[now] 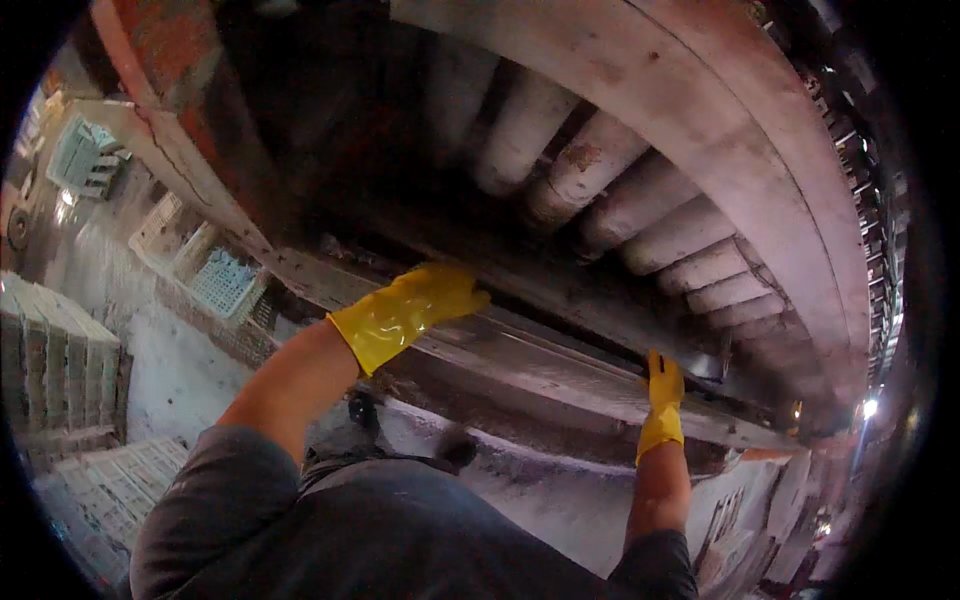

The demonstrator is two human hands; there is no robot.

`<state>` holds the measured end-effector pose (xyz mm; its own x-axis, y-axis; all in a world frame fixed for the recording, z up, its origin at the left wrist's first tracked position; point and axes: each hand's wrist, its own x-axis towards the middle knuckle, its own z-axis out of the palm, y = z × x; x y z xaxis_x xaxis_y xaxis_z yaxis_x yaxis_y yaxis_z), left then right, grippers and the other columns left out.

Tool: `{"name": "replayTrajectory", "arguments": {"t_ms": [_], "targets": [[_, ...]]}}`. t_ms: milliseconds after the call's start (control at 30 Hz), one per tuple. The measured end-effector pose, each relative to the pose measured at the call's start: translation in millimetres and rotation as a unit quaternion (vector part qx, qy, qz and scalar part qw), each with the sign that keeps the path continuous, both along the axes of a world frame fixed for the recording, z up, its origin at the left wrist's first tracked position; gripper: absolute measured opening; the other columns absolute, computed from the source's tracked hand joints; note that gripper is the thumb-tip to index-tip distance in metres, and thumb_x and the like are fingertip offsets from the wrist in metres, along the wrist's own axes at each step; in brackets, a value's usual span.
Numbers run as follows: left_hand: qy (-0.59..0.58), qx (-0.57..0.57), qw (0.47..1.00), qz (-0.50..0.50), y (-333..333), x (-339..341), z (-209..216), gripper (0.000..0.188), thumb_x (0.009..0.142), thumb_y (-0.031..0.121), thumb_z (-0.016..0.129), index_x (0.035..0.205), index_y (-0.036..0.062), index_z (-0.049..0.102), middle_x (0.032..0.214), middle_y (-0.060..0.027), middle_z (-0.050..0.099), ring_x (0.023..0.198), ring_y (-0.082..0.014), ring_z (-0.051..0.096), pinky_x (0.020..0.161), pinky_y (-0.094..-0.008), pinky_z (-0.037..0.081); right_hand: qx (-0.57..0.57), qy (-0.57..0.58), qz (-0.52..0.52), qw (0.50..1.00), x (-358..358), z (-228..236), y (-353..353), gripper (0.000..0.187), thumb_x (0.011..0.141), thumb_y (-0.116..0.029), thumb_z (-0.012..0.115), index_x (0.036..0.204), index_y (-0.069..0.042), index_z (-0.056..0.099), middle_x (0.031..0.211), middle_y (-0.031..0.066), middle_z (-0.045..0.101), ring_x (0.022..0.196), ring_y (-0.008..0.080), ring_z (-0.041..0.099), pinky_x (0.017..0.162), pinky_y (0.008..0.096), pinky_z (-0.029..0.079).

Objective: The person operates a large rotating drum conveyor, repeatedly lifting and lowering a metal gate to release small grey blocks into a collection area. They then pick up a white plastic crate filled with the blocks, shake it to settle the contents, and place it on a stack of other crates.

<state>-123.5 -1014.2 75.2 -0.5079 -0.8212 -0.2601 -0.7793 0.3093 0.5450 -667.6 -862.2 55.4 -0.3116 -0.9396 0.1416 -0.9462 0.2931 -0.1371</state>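
Crates: a pale slatted stack [65, 365] and, closer in, a light-blue crate [225, 285] sit toward 9 o'clock, well apart from the hands.
Recess: a dark recess [350, 170] opens at 11 o'clock; its depths are too dim to read, so a reaching finger could meet an unseen edge.
Left hand [410, 312]: yellow-gloved, just off centre toward 9 o'clock, laid over the ledge, fingers close together; whether it grips cannot be told. The slick glove could slide if weight shifts onto it.
Ledge [560, 376]: runs through the centre to 4 o'clock, beneath both hands; its worn edge might snag a glove.
Rollers [590, 175]: a row at 1 o'clock, beyond the ledge; whether they turn is unclear. If they do, a loose fingertip or cuff could be drawn in.
Right hand [664, 400]: gloved, at 4 o'clock, fingertips slightly spread at the ledge; any pinch is hidden. Leaning too far could cost balance.
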Motion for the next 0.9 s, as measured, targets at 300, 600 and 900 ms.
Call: {"name": "replayTrajectory", "arguments": {"t_ms": [300,600,900], "targets": [[0.069,0.134,0.987,-0.064,-26,5,10,0.053,0.099,0.048,0.059,0.123,0.0028,0.073,0.121,-0.0243,0.073,0.111,-0.0397,0.071,0.096,-0.0487,0.053,0.028,-0.03,-0.091,0.995,89,34,-30,0.066,0.103,-0.067,0.05,0.123,-0.008,0.075,0.125,0.0219,0.073,0.113,0.044,0.069,0.096,0.0508,0.053],[0.157,0.134,0.978,-0.018,-22,39,47,0.048,0.099,0.047,0.065,0.124,0.0074,0.074,0.125,-0.0203,0.073,0.113,-0.0364,0.07,0.098,-0.0483,0.054,-0.008,-0.082,-0.106,0.991,75,22,-11,0.054,0.106,-0.054,0.057,0.121,-0.006,0.075,0.108,0.0195,0.077,0.103,0.0421,0.072,0.09,0.0477,0.056],[-0.218,-0.014,0.964,0.151,-191,174,-68,0.047,0.095,0.043,0.066,0.128,0.0103,0.074,0.134,-0.0177,0.071,0.125,-0.0379,0.066,0.105,-0.0489,0.052,-0.147,-0.148,-0.048,0.977,115,32,24,0.04,0.111,-0.036,0.051,0.12,-0.004,0.074,0.11,0.0186,0.076,0.095,0.0395,0.071,0.085,0.0435,0.055]]}}
